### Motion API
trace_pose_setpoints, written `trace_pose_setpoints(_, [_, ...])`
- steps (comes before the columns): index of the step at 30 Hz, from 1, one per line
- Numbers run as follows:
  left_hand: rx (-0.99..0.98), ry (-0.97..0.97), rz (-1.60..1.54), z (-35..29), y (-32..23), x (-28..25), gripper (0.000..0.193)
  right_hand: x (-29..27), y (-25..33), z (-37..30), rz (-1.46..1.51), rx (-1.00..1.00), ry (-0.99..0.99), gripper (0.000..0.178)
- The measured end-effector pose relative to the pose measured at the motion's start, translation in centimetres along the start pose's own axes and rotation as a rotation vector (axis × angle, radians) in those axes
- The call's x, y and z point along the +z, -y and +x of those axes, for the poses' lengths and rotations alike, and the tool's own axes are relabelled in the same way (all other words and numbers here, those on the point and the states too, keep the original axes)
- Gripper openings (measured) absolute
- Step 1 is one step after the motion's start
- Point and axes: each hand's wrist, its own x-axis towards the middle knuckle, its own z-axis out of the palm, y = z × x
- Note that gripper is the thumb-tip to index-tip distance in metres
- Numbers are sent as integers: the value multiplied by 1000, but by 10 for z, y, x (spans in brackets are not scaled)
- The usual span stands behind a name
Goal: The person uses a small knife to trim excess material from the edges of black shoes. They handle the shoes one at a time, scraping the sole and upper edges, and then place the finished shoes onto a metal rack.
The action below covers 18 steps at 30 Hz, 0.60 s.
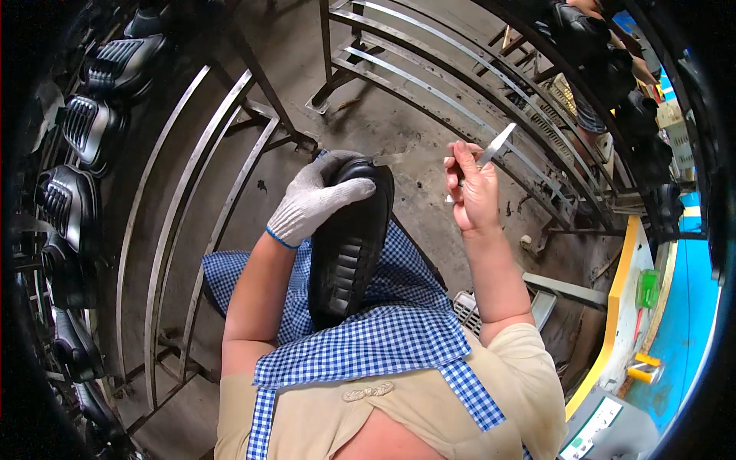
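Observation:
My left hand (310, 201), in a white knit glove with a blue cuff, grips the toe end of a black shoe (346, 238). The shoe lies over my lap on a blue-and-white checked apron (360, 345), its ridged sole facing up. To the right of it, my bare right hand (475, 188) is raised with fingers closed on a knife (497, 146), whose pale, pointed blade sticks out to the upper right. A thin, blurred greyish strip (414, 158) spans from the shoe's toe to my right fingers; what it is I cannot make out.
Metal racks stand to the left (165, 176) and ahead (429, 77). Several black shoes (73, 199) line the far left. At right are a blue-topped table (682, 330) with a yellow edge, a green object (648, 288) and a grey box (613, 429). Part of another person (590, 115) shows at upper right.

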Motion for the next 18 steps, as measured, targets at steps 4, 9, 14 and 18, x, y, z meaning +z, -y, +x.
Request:
trace_pose_setpoints(4, [-19,-28,18,-2,-4,-3,55,-2,-8,-4,-157,-240,73,13])
trace_pose_setpoints(9, [-34,-46,29,0,3,-7,51,17,14,-21,-776,-922,417,18])
trace_pose_setpoints(14, [1,-77,83,-7,-4,-8,50,32,16,-39,-1110,-1187,625,35])
trace_pose_setpoints(18, [0,-137,132,-15,-11,-9,50,30,19,-43,-1024,-1204,584,32])
